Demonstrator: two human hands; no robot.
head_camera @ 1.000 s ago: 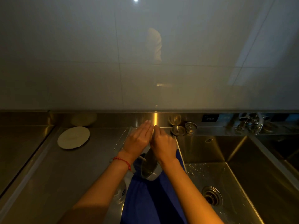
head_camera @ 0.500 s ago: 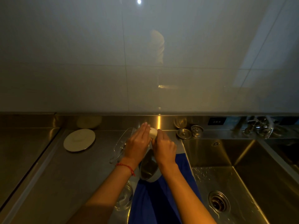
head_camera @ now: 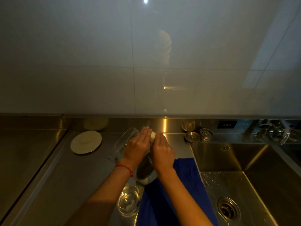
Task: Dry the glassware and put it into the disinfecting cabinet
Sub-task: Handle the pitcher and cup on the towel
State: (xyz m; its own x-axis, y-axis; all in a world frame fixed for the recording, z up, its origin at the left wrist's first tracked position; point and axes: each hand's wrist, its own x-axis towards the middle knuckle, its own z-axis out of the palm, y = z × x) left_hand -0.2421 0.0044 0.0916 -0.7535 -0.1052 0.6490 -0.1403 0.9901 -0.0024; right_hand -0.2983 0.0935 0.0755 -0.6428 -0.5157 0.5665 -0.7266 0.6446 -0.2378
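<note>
Left hand over worktop, fingers straight and together, pressed flat against small white wad. Right hand facing it, fingers curled round same wad; exact grip hidden. Clear glass vessel lying tilted beneath both wrists, its base on blue cloth. Second clear glass standing near left forearm, just beside cloth. Glass dish behind left hand. White plate further left. Sink at right, wet
</note>
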